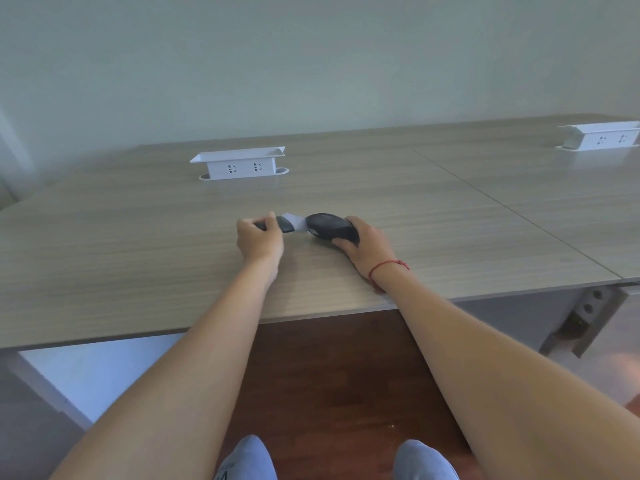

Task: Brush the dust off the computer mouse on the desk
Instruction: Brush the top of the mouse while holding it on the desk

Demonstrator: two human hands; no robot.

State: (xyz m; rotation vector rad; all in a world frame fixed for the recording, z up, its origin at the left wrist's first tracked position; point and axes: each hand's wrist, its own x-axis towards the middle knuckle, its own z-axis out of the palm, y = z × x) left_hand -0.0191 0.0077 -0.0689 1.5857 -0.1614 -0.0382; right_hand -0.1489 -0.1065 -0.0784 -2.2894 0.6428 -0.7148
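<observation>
A black computer mouse (329, 226) lies on the wooden desk (138, 258), tipped up at its left end. My right hand (367, 244) grips its right side, thumb below and fingers over the top. My left hand (258, 242) is closed around a small brush with a dark handle (285, 224). The brush's pale bristles (297, 221) touch the left end of the mouse.
A white pop-up socket box (238, 162) stands behind the hands, and a second one (601, 136) sits at the far right. A seam (512, 213) splits the desk into two tops. The front edge runs under my forearms; my feet show on the dark floor below.
</observation>
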